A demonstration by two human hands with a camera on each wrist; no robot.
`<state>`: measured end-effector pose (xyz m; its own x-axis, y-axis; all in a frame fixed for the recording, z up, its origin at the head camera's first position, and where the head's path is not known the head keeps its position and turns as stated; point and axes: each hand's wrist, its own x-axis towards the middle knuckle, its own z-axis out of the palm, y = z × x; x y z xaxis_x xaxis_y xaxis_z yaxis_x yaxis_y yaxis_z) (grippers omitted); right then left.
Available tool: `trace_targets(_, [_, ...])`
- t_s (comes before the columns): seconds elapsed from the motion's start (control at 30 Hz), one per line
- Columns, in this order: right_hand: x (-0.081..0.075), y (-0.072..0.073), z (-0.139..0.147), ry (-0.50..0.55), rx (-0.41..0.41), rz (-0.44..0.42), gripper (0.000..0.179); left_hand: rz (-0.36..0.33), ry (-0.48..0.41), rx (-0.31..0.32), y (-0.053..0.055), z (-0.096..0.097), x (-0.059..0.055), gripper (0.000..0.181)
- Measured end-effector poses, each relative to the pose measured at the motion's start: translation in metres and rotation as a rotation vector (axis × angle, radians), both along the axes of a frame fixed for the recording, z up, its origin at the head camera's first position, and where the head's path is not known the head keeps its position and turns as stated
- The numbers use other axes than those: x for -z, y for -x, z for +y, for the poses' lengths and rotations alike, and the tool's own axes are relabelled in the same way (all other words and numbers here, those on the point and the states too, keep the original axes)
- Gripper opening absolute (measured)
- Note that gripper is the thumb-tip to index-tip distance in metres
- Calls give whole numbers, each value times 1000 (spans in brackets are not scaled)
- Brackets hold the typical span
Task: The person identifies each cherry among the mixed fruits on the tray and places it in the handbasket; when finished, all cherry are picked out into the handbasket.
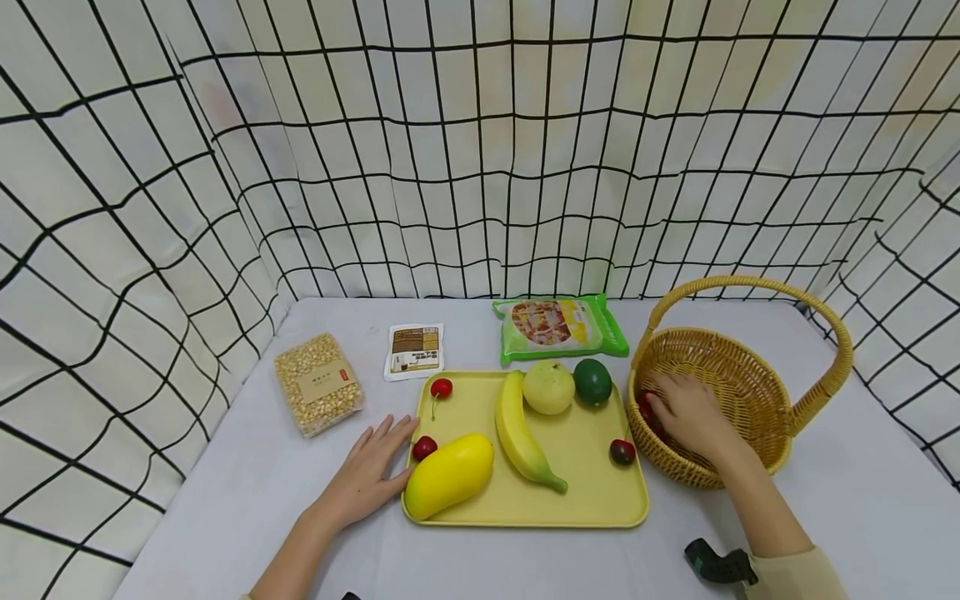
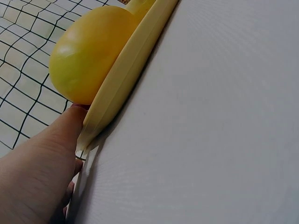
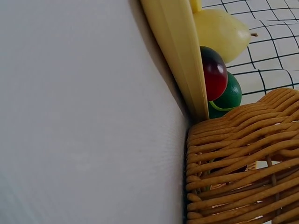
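My left hand [image 1: 369, 468] lies with spread, fairly straight fingers at the left edge of the yellow tray [image 1: 570, 512]. Its thumb is at the rim, beside a yellow mango [image 1: 450, 475] and a dark red cherry [image 1: 424, 448]. My right hand [image 1: 690, 412] reaches down into the wicker basket [image 1: 750, 375]. Dark red fruit [image 1: 647, 407] shows beside its fingers, partly hidden; whether they pinch it cannot be told. The tray also bears a red cherry [image 1: 442, 387], a banana [image 1: 521, 433], a pale yellow-green round fruit [image 1: 549, 387], a dark green fruit [image 1: 592, 382] and a darker cherry [image 1: 622, 452].
Behind the tray lie a green food packet [image 1: 558, 327] and a small white-and-brown sachet [image 1: 415, 351]. A bag of yellow kernels [image 1: 318, 385] is at the left. The basket's tall handle [image 1: 750, 283] arches over its opening. Black-grid netting [image 1: 450, 167] surrounds the white-covered table.
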<state>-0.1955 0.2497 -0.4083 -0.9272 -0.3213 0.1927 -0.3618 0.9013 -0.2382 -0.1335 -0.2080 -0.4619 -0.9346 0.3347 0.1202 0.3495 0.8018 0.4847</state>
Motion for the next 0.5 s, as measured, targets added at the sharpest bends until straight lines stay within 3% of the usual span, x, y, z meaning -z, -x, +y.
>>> trace_targets(0.5, [-2,-13,-11,70,-64,149,34,15,-1,2,0,0,1,63])
